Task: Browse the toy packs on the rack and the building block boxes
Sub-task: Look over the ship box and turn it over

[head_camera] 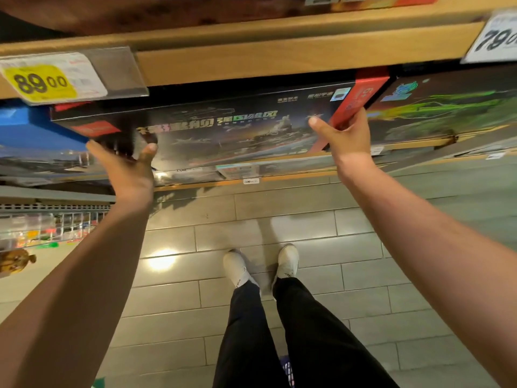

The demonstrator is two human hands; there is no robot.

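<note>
A large dark building block box with a warship picture and a red right end lies under a wooden shelf. My left hand grips its lower left part, thumb on the front face. My right hand grips the box's red right end, thumb on the front and fingers behind. A blue box stands to its left, and a dark box with green artwork stands to its right.
Price tags reading 89.00 and 78 hang on the shelf edge. A lower shelf edge carries small labels. A wire rack with small toy packs is at the lower left. Grey tiled floor lies below.
</note>
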